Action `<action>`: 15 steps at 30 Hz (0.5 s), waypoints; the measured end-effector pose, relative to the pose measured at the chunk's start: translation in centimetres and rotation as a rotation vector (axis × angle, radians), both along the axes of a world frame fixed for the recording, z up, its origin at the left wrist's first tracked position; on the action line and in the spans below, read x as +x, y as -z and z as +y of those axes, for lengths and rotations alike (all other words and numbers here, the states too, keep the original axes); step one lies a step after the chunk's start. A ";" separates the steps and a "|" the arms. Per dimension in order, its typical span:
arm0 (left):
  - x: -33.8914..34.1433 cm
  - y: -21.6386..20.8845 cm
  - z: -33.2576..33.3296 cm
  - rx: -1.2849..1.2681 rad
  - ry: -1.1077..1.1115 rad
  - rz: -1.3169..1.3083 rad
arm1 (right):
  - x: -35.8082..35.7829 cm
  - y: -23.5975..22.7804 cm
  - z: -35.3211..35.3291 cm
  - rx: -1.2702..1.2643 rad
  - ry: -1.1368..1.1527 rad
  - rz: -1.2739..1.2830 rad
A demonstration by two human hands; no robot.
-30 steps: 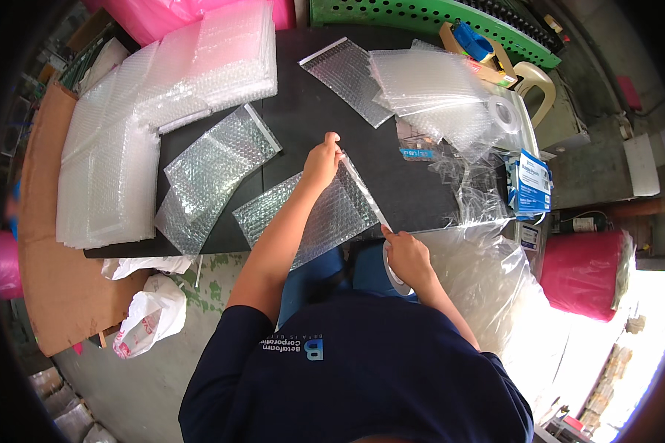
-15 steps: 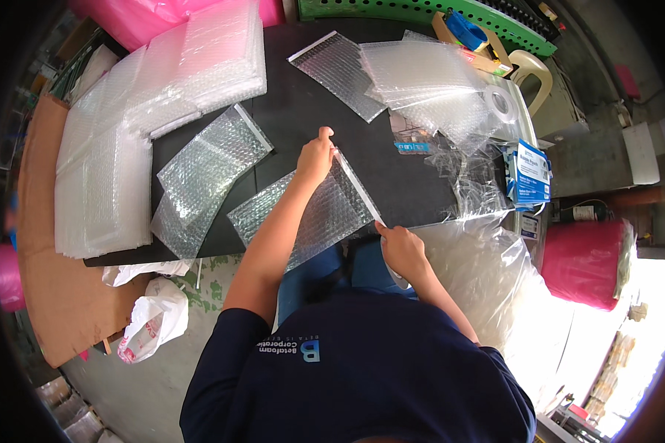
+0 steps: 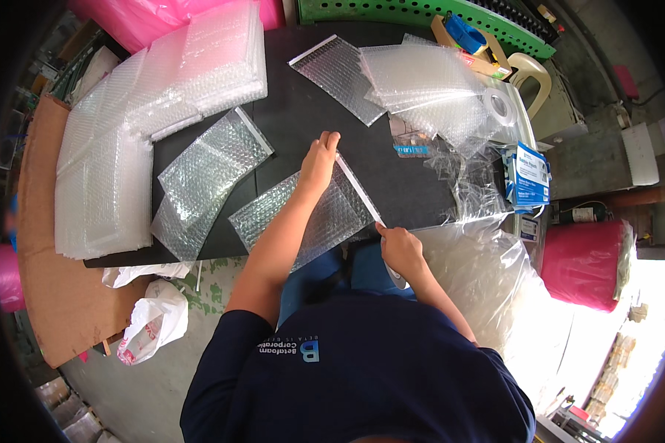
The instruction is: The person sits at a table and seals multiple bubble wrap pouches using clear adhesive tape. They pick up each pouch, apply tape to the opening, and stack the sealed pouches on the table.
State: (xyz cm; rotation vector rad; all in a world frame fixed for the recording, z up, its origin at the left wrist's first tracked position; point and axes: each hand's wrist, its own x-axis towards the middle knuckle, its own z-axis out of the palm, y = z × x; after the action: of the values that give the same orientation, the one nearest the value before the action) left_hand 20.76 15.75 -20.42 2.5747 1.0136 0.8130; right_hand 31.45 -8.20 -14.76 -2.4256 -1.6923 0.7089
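The bubble-wrap pouch (image 3: pixel 332 210) lies before you, at the near edge of the black surface (image 3: pixel 420 190) — your left hand (image 3: pixel 320 164) touches the far end of its white strip (image 3: pixel 359 190), though its grip I cannot tell; your right hand (image 3: pixel 402 249) holds the tape roll (image 3: pixel 397 280).

Navy shirt (image 3: pixel 362 384) has ltrs (image 3: pixel 279 348) + logo (image 3: pixel 309 351), blue/wht pkg (image 3: pixel 529 177) has txt, wht bag (image 3: pixel 159 317) red ltrs.

Strong white light came in at the lower right, bleaching that corner past detail. Glints speckled the bubble-wrap pouches (image 3: pixel 336 210) and the crumpled clear film (image 3: pixel 471 193); the black desk (image 3: pixel 303 96) looked dull. Edges bowed toward the black fisheye rim, where the left background was dim and soft.
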 end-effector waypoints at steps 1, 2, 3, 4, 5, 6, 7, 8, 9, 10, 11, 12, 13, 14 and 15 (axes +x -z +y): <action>0.1 -0.3 -0.5 0.095 -0.007 -0.002 | 0.0 0.1 0.1 0.006 0.001 -0.005; 0.1 0.1 -1.0 0.069 0.010 0.064 | -0.1 0.1 0.1 0.013 0.003 -0.009; 0.1 0.7 -1.6 0.042 0.027 0.130 | -0.1 0.2 0.1 0.005 0.000 -0.009; 0.1 0.9 -2.0 0.016 0.045 0.194 | 0.0 0.4 0.1 -0.003 -0.002 -0.010; 0.0 1.1 -2.2 -0.107 -0.001 0.215 | 0.1 0.4 0.1 -0.010 -0.003 -0.012; 0.0 1.3 -2.9 -0.058 -0.010 0.163 | 0.1 0.4 0.0 -0.005 0.000 -0.007; 0.1 1.7 -4.0 -0.011 -0.016 0.112 | 0.1 0.5 -0.1 -0.001 0.006 -0.001; 0.1 2.4 -4.9 0.037 -0.025 0.061 | 0.2 0.5 -0.2 0.003 0.008 0.005; -0.4 3.3 -5.2 -0.148 -0.008 0.177 | 0.2 0.3 -0.1 -0.007 0.006 0.012; -0.5 2.6 -6.5 -0.171 -0.022 0.227 | 0.3 0.0 -0.1 -0.020 0.011 0.022; -0.6 1.0 -8.3 -0.191 -0.036 0.277 | 0.3 -0.4 0.0 -0.031 0.016 0.033; -0.8 0.0 -9.3 -0.213 -0.056 0.327 | 0.4 -0.7 0.0 -0.011 0.014 0.068; -1.0 -0.1 -8.9 -0.251 -0.034 0.301 | 0.7 -1.1 0.0 0.010 0.010 0.100; -1.2 -0.1 -8.7 -0.266 -0.107 0.306 | 1.2 -1.5 0.1 0.032 0.005 0.131; -1.4 -0.1 -8.4 -0.282 -0.181 0.312 | 2.0 -1.7 0.5 0.081 0.008 0.162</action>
State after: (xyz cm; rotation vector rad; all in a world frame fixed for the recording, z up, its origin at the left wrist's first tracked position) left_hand 19.37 7.33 -20.28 2.4336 1.3571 0.2793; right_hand 33.41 -7.73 -13.06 -2.2532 -1.6157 0.7955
